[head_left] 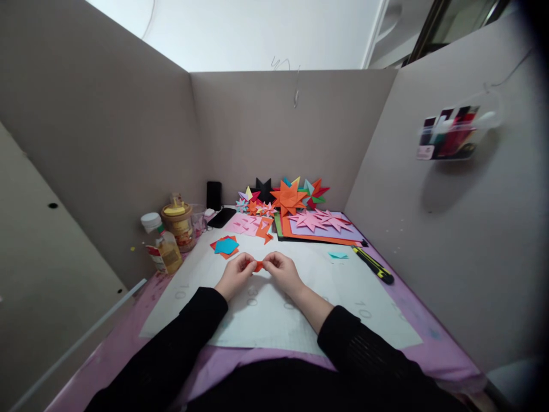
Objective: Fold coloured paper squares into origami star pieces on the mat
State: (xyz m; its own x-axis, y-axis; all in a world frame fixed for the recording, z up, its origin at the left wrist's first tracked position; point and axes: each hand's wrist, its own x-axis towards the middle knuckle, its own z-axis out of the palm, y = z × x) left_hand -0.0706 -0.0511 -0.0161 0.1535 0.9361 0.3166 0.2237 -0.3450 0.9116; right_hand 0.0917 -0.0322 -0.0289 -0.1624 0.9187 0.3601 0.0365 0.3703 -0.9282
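Observation:
A small piece of orange-red paper (259, 266) is pinched between my two hands above the white sheet (266, 326). My left hand (237, 276) grips its left end, fingers closed. On the right end my right hand (283, 273) is closed in the same way. Most of the paper is hidden by the fingers. Left of my hands lies a blue paper piece (226, 246) on top of orange and red ones. A light teal folded paper (338, 255) rests to the right of my right hand.
Folded paper stars (289, 197) stand at the back, with pink stars (309, 221) on stacked coloured sheets. A yellow-black cutter (373, 265) lies at right. Bottle (165, 246), jar (180, 226) and phone (222, 217) are at left. Grey panels (291, 131) enclose the table.

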